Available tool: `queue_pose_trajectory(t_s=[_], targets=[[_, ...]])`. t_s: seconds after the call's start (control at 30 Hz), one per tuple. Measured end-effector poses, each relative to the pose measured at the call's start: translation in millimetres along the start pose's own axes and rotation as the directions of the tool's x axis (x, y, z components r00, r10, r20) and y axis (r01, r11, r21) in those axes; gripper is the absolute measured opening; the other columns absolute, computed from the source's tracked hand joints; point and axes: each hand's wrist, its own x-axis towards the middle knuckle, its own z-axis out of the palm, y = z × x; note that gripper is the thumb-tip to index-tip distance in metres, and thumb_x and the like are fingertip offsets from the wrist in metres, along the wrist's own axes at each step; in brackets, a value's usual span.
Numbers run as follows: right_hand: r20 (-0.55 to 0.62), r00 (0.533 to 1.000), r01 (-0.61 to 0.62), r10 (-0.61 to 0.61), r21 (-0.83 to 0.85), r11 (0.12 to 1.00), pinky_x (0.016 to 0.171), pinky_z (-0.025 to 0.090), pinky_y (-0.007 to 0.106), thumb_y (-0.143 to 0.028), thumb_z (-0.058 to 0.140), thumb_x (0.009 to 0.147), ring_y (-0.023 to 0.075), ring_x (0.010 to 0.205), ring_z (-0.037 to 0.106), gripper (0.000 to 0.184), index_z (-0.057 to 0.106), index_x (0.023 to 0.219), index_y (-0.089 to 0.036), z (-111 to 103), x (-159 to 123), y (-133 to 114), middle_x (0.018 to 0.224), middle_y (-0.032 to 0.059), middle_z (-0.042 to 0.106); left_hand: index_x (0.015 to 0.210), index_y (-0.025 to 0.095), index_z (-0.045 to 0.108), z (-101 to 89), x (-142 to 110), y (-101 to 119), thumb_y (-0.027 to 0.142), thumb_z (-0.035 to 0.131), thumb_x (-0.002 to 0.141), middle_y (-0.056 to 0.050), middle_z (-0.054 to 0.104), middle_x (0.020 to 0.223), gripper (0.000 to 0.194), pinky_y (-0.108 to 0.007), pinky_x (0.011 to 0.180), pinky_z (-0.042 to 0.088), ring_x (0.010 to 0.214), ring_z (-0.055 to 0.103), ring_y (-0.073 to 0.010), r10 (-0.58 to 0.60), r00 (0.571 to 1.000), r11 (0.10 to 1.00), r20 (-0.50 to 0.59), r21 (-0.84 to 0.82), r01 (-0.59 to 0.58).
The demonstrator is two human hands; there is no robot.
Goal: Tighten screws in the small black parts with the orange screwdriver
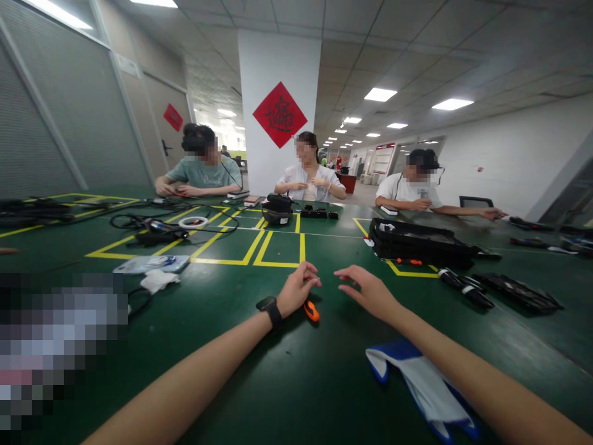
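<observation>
My left hand [298,289], with a dark watch [267,303] on its wrist, is held over the green table [259,383]. Its thumb and fingers are bent together, and whatever may be between the tips is too small to make out. Just below that hand lies a small orange tool [312,311] with a dark slot, its upper end partly hidden by the hand. To the right, my right hand [368,292] faces the left one across a gap, fingers and thumb apart and holding nothing. A white and blue glove [428,383] lies partly under my right forearm.
Black cables [162,232], a clear plastic bag [155,264] and white tissue [160,280] are at left. A black pouch [277,210] sits at centre back. At right are a black case [419,241] and a black-and-white cylindrical item [466,288]. Three people sit opposite.
</observation>
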Motion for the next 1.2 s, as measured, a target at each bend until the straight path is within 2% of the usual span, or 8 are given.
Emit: queue_pose_trajectory(t_s=[0.2,0.47,0.67,0.77,0.87,1.03,1.13,1.2], targets=[[-0.03,0.999,0.049,-0.044,0.2,0.978,0.065,0.043,0.026,-0.031,0.052,0.08,0.0136,0.068,0.054,0.019,0.065,0.075,-0.019,36,43,-10,0.076,0.0029,0.06,0.093,0.018,0.041,-0.2,3,-5,0.019,0.046,0.081,-0.002,0.064,0.077,0.012,-0.029,0.078,0.044,0.078,0.06,-0.0123,-0.012,1.0,0.992,0.029,-0.127,0.016],[-0.032,0.999,0.028,-0.017,0.368,0.929,0.064,0.046,0.025,-0.033,0.056,0.078,0.0134,0.068,0.057,0.019,0.065,0.086,-0.019,36,43,-6,0.078,0.0028,0.062,0.089,0.017,0.041,-2.6,6,-4,0.027,0.047,0.082,-0.002,0.063,0.078,0.013,-0.029,0.079,0.044,0.078,0.061,-0.0124,-0.058,0.997,0.978,0.042,-0.198,0.065],[-0.08,0.995,0.081,-0.064,0.231,0.97,0.065,0.044,0.026,-0.031,0.05,0.081,0.0145,0.072,0.055,0.016,0.061,0.083,-0.02,33,36,4,0.08,0.0029,0.06,0.097,0.018,0.043,-2.2,4,-1,0.032,0.048,0.082,-0.003,0.064,0.082,0.021,-0.029,0.078,0.043,0.082,0.06,-0.0139,-0.026,0.997,0.996,0.076,-0.083,0.032],[-0.205,0.978,-0.024,0.03,0.033,0.999,0.07,0.043,0.029,-0.031,0.045,0.084,0.017,0.077,0.055,0.018,0.059,0.089,-0.02,12,11,36,0.085,0.0048,0.06,0.102,0.019,0.046,-1.9,1,1,0.036,0.05,0.079,-0.004,0.062,0.094,0.029,-0.033,0.085,0.038,0.094,0.054,-0.017,0.014,0.999,0.987,0.04,0.159,-0.02],[-0.305,0.941,-0.225,0.147,-0.239,0.944,0.072,0.041,0.033,-0.032,0.044,0.083,0.0206,0.08,0.055,0.019,0.058,0.089,-0.02,-29,-37,92,0.088,0.007,0.06,0.098,0.02,0.051,-2.2,-1,2,0.039,0.048,0.079,-0.004,0.06,0.098,0.027,-0.035,0.086,0.036,0.096,0.051,-0.0186,0.026,0.995,0.932,0.092,0.359,-0.058],[-0.482,0.845,-0.503,0.233,-0.565,0.654,0.064,0.038,0.032,-0.035,0.042,0.083,0.023,0.079,0.054,0.024,0.059,0.09,-0.019,-109,-138,185,0.091,0.0132,0.061,0.09,0.021,0.055,-2.7,-1,-1,0.038,0.041,0.082,-0.003,0.06,0.09,0.024,-0.033,0.078,0.039,0.087,0.053,-0.0179,-0.01,0.985,0.892,0.174,0.447,-0.07],[-0.567,0.781,-0.615,0.261,-0.63,0.474,0.061,0.035,0.035,-0.038,0.042,0.081,0.0254,0.074,0.054,0.029,0.061,0.088,-0.017,-137,-180,214,0.081,0.0153,0.062,0.091,0.021,0.055,-2.4,-1,-2,0.037,0.041,0.082,-0.003,0.061,0.089,0.023,-0.033,0.078,0.039,0.087,0.053,-0.0183,0.004,0.986,0.893,0.167,0.443,-0.079],[-0.59,0.733,-0.679,0.339,-0.604,0.418,0.058,0.034,0.033,-0.041,0.043,0.08,0.0247,0.067,0.054,0.031,0.062,0.088,-0.019,-144,-193,223,0.075,0.0135,0.063,0.095,0.021,0.053,-1.8,-1,-2,0.037,0.043,0.081,-0.003,0.061,0.092,0.023,-0.034,0.08,0.039,0.089,0.054,-0.0184,-0.002,0.989,0.906,0.148,0.419,-0.061]])
